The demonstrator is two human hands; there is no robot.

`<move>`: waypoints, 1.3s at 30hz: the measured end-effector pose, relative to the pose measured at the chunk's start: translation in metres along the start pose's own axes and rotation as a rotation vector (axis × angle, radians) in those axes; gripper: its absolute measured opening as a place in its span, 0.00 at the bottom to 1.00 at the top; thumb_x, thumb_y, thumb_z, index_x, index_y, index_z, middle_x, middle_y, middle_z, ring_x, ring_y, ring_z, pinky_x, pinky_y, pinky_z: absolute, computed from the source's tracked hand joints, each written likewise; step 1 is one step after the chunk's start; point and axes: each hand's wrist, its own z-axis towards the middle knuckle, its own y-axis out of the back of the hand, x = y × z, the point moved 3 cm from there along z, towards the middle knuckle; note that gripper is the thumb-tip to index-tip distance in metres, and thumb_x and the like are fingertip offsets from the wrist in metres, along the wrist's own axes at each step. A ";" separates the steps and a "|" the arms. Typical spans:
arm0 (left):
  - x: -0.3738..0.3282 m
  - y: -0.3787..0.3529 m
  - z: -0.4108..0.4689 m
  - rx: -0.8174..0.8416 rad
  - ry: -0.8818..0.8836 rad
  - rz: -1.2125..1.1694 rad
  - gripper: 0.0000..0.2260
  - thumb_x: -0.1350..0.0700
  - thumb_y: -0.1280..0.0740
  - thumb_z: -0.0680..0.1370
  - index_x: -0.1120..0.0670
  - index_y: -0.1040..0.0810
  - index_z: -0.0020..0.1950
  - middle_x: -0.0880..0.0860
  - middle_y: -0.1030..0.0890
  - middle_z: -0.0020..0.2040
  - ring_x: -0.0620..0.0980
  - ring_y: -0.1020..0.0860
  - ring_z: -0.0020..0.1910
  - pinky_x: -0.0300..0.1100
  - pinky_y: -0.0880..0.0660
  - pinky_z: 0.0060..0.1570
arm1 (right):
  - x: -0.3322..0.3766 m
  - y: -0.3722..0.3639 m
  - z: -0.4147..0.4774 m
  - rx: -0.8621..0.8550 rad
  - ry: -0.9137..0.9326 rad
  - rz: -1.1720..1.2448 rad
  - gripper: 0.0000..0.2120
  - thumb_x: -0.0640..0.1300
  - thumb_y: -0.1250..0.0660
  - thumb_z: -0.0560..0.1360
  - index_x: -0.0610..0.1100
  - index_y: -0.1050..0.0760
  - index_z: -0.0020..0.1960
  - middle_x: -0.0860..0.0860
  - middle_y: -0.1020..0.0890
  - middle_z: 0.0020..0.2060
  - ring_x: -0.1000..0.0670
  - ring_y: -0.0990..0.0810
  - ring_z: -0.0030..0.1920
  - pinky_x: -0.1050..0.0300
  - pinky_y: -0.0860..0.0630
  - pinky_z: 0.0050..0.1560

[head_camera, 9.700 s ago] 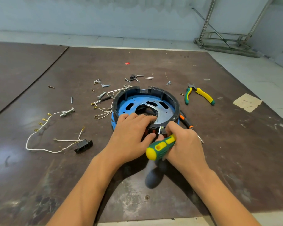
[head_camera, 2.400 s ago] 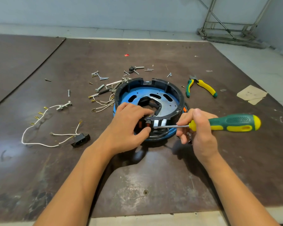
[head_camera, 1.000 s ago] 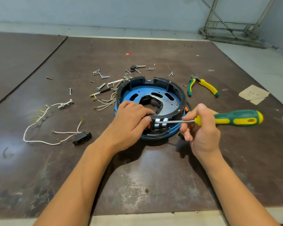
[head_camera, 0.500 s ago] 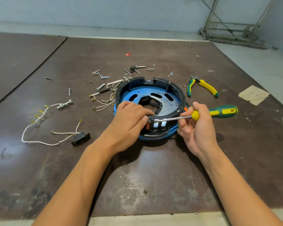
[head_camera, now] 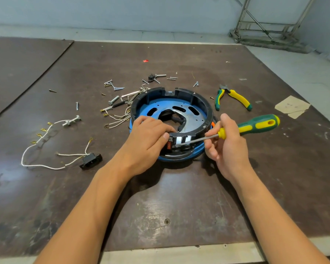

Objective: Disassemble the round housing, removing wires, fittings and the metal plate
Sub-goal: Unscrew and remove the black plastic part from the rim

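Black-and-blue round plastic housing [head_camera: 200, 100] sits on the dark brown table [head_camera: 179, 197] — the left hand [head_camera: 147, 141] grips its near rim. The right hand [head_camera: 227, 149] holds a green-and-yellow screwdriver [head_camera: 255, 126], metal tip poking that rim's front.

No legible text anywhere; faint marks on paper scrap [head_camera: 291, 107], red switch [head_camera: 169, 144] too small to read.
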 end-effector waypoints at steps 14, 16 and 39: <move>-0.002 0.000 0.000 -0.005 0.013 0.002 0.16 0.53 0.46 0.82 0.48 0.20 0.59 0.44 0.20 0.50 0.42 0.28 0.54 0.40 0.44 0.67 | -0.007 0.001 0.008 0.006 -0.111 -0.059 0.28 0.59 0.39 0.83 0.46 0.23 0.28 0.44 0.24 0.25 0.54 0.33 0.20 0.65 0.37 0.19; -0.002 0.000 0.000 -0.008 0.010 0.009 0.16 0.53 0.46 0.82 0.48 0.20 0.59 0.44 0.20 0.50 0.42 0.28 0.54 0.40 0.44 0.67 | -0.008 0.001 0.008 0.013 -0.108 -0.061 0.28 0.59 0.39 0.82 0.46 0.22 0.29 0.44 0.24 0.25 0.54 0.33 0.20 0.65 0.37 0.19; -0.004 0.002 0.000 -0.014 0.011 -0.004 0.16 0.54 0.46 0.82 0.49 0.19 0.58 0.44 0.20 0.49 0.42 0.28 0.53 0.41 0.43 0.66 | -0.005 -0.001 0.008 -0.016 -0.083 0.052 0.28 0.55 0.40 0.84 0.46 0.25 0.27 0.45 0.26 0.23 0.54 0.35 0.19 0.65 0.39 0.19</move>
